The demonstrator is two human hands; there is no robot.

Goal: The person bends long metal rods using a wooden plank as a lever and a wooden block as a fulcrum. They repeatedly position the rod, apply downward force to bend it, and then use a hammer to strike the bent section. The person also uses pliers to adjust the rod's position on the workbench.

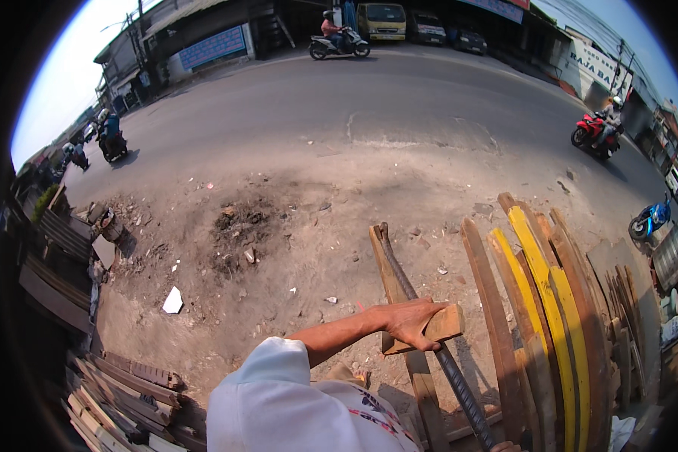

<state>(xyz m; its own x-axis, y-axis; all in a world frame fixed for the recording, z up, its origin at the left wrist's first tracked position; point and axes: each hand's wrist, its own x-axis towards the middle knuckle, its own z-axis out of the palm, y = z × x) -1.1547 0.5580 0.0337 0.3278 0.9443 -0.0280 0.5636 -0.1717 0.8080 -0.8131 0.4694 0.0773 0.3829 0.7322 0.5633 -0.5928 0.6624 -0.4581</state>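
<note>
My left hand point(414, 322) is closed on a short wooden block point(446, 322), its thumb along the near side. A long ribbed steel bar point(463, 388) slants beneath that hand and block, its far tip lying over a wooden plank point(389, 273). This plank runs toward me along the bar, and part of it is hidden by my hand and the block. At the lower edge, my right hand point(506, 447) is closed at the near end of the bar; most of that hand is cut off.
Several long boards, some with yellow faces point(539, 260), lie to the right. More timber point(120, 399) is stacked at lower left. Dirt with rubble and a white shard point(173, 300) stretches to the road point(279, 98), where motorbikes point(340, 45) pass. A metal drum point(672, 252) stands far right.
</note>
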